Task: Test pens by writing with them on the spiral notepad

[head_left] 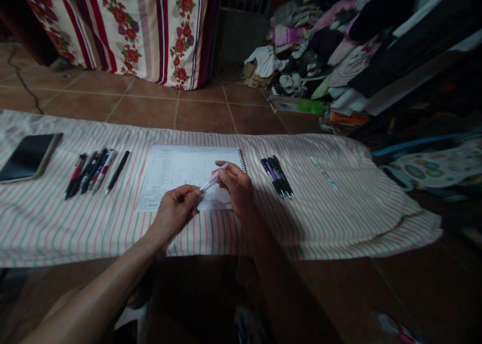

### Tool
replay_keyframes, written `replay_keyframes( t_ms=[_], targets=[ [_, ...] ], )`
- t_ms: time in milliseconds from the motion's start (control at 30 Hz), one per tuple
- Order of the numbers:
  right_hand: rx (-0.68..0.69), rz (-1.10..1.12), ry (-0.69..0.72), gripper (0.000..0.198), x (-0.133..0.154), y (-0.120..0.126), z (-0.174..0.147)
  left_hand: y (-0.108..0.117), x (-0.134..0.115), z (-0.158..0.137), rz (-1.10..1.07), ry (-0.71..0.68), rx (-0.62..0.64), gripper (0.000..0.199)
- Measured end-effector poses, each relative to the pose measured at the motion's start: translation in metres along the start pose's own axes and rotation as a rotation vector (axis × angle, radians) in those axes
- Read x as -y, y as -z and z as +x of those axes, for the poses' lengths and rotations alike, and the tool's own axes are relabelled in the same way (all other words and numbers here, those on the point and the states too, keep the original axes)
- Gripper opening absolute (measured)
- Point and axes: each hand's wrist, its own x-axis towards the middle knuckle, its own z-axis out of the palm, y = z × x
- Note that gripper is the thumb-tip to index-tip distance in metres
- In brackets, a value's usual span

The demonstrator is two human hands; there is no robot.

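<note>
A slim pink and white pen is held slantwise between my two hands, above a printed sheet of paper. My left hand pinches its lower, whitish end between thumb and fingertips. Higher up, the fingers of my right hand are closed round the pink end. Under the hands, the sheet lies flat on a spiral-bound notebook, whose wire coil shows along the right side. Small print on the sheet is too blurred to read.
Several pens lie left of the paper, a black pen beside them. More dark pens and a pale patterned strip lie to the right. A dark tablet-like device rests at far left on the striped cloth. Clothes are heaped beyond.
</note>
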Motion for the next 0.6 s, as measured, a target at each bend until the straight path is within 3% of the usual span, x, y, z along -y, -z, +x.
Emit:
replay_keyframes(
  t_ms=[600],
  targets=[
    [0.058, -0.086, 0.015, 0.028, -0.0035, -0.0078, -0.0028, 0.0002, 0.0004, 0.0014, 0.022, -0.014, -0.006, 0.025]
  ],
)
